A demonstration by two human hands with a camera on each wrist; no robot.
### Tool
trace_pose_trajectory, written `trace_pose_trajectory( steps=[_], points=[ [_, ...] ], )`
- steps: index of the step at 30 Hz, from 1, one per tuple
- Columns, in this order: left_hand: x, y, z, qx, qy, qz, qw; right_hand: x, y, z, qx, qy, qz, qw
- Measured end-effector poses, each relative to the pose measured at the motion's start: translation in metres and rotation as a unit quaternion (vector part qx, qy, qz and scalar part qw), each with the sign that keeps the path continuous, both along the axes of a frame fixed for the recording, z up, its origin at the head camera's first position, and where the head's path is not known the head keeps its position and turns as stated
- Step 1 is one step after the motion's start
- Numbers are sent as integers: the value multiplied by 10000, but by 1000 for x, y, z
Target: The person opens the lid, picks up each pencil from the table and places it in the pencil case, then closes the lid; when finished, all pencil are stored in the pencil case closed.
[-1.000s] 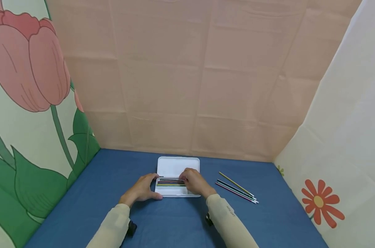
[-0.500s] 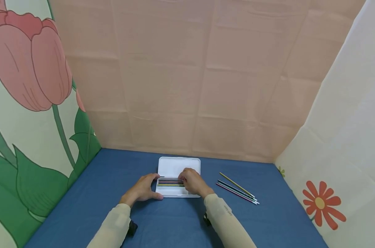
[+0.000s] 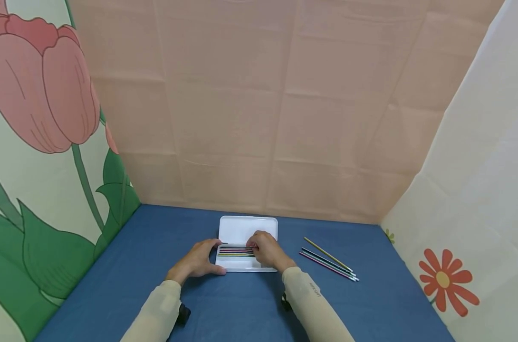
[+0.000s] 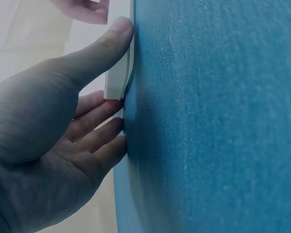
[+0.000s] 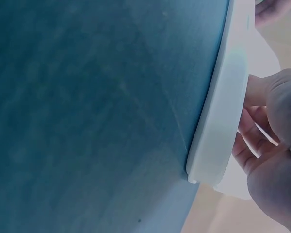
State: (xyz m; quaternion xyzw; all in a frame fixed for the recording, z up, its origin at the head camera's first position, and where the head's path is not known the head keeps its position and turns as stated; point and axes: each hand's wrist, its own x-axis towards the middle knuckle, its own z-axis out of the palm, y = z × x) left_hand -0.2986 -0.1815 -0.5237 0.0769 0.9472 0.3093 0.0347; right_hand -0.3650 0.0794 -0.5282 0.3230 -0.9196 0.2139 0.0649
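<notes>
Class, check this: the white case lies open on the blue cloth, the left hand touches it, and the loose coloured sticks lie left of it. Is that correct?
No: the loose coloured sticks lie right of the white case, as the head view shows. The case does lie open on the blue cloth, touched by the left hand.

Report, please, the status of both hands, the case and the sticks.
Left hand holds case; right hand at sticks inside, grip hidden. Case open. Loose sticks right of it; nothing seen in the way.
</notes>
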Motion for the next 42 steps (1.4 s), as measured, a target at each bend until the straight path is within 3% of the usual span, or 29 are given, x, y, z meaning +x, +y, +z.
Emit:
trace_pose_trajectory(
  steps=[11, 26, 33, 42],
  points=[
    [0, 0, -1, 35, -23, 19, 10000, 0, 5, -1, -202, -180, 55, 9996],
    [2, -2, -1, 5, -22, 28, 10000, 23, 22, 12, -575, -705, 25, 9959],
    [3, -2, -1, -20, -34, 55, 10000, 34, 41, 19, -768, -613, 96, 9951],
    [2, -2, 1, 2, -17, 20, 10000, 46, 70, 23, -846, -336, -144, 9957]
  ],
)
